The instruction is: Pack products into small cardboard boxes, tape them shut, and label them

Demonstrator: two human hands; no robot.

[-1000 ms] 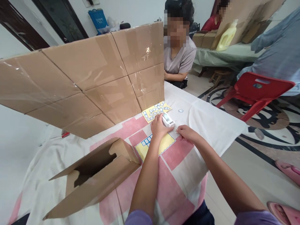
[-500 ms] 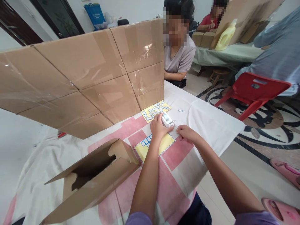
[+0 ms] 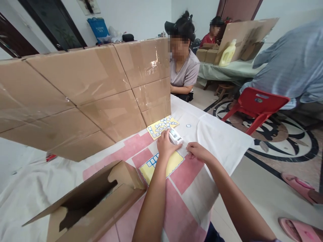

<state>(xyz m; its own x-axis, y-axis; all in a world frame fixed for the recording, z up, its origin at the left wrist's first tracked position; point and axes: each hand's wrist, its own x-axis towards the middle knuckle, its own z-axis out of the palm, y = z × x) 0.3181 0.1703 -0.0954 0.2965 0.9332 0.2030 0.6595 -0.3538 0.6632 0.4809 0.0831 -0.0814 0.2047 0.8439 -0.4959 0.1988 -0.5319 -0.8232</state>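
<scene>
Blue bag [image 3: 98, 28] at eleven o'clock, lettering too small to read — my view swings up-right, left hand [image 3: 165, 145] stays clamped on the white device [image 3: 176, 136], ten o'clock from the right hand [image 3: 199, 152], curled — holding anything? Can't tell.

Single wide view from a camera worn on my head, facing forward and angled down along my forearms [image 3: 152, 198], which enter at six and five o'clock. My fingers [image 3: 193, 145] appear near, just off centre toward four o'clock, seen from above and behind. The worktop [image 3: 217, 139] spreads below them, a cardboard partition [image 3: 101, 97] stands from nine to twelve o'clock, and past its edge, toward one o'clock, the view reaches the far wall [image 3: 194, 11].
</scene>
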